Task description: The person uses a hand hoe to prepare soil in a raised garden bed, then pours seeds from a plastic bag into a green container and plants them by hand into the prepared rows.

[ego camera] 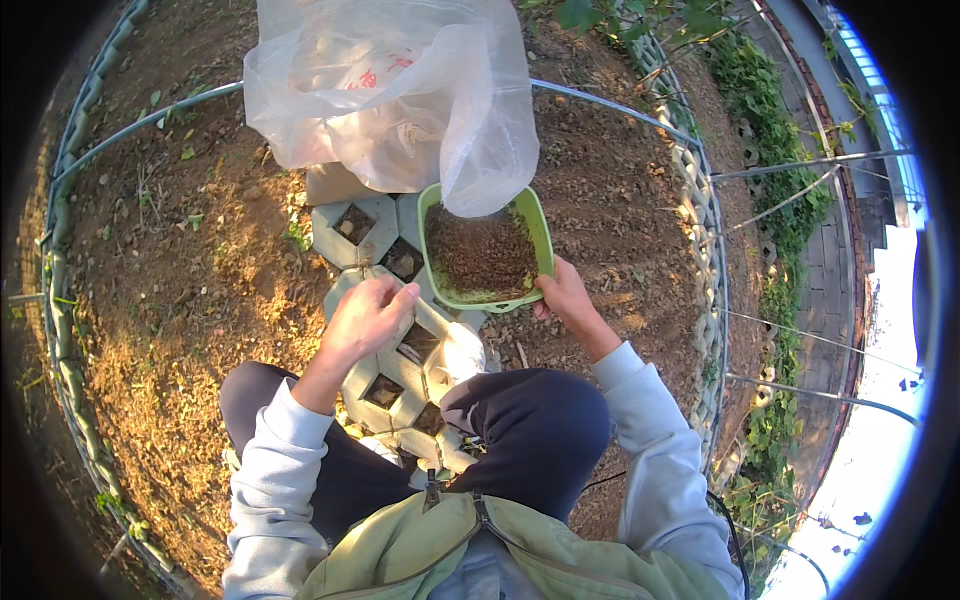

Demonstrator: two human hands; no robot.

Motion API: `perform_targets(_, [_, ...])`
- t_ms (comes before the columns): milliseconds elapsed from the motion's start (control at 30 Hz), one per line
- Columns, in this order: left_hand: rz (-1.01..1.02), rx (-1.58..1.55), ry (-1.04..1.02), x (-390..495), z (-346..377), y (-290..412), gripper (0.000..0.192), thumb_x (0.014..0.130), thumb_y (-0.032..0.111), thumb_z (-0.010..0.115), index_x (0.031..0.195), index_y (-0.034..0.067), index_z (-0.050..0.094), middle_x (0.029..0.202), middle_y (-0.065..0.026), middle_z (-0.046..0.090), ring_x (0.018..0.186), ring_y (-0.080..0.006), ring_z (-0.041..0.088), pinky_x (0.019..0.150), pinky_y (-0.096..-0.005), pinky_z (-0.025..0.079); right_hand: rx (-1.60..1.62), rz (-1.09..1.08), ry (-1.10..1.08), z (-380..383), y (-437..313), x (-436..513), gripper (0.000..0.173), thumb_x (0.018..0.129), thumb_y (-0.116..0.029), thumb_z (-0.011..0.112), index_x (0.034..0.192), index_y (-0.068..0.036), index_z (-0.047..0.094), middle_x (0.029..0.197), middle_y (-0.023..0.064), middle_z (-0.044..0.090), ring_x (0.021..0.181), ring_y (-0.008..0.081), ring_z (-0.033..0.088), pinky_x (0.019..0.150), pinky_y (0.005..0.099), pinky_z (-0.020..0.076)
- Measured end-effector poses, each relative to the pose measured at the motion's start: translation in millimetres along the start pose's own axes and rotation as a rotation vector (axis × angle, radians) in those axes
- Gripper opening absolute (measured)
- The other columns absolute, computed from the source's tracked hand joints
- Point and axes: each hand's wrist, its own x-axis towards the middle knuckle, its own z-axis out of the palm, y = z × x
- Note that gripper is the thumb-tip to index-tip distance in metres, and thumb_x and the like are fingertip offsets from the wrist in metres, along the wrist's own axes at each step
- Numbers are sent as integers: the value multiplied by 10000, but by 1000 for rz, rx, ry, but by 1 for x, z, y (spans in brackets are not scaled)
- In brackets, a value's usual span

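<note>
My right hand grips the near right corner of a green plastic basin, thumb on the rim. A layer of dark brown, grainy material covers the basin's bottom; whether it is soil or seed I cannot tell. To the left of the basin, my left hand hovers over the paving blocks with its fingers curled in and the thumb against them. Nothing shows in it, though its palm is hidden. A large translucent plastic bag stands beyond, its lower edge hanging over the basin's far side. Pale contents with red marks show through it.
Hollow concrete paving blocks form a path under me. Bare soil lies on both sides. A metal hoop pipe crosses behind the bag. At right run a low border, green vines and metal poles.
</note>
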Motion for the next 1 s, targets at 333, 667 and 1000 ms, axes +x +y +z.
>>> perform_targets(333, [83, 75, 221, 36, -47, -10, 315, 930, 259, 647, 916, -56, 659, 780, -101, 686, 627, -170, 678, 605, -324, 548, -92, -64, -24, 3, 18, 21, 191, 942, -22, 505, 1094, 50, 597, 669, 81, 628, 446, 138, 588, 391, 295, 482])
perform_targets(667, [100, 49, 282, 37, -60, -8, 230, 899, 189, 628, 948, -33, 667, 785, -83, 688, 620, -144, 657, 596, -311, 535, 71, 11, -99, 19, 38, 31, 95, 967, -39, 566, 1045, 8, 594, 671, 42, 606, 427, 103, 546, 357, 248, 419])
perform_targets(1000, [41, -42, 314, 14, -85, -15, 249, 993, 198, 631, 1022, -47, 662, 793, -82, 696, 621, -124, 646, 579, -281, 522, 271, -93, -237, 60, 52, 50, 168, 1000, -91, 603, 1153, -29, 573, 689, 12, 616, 444, 73, 535, 367, 231, 396])
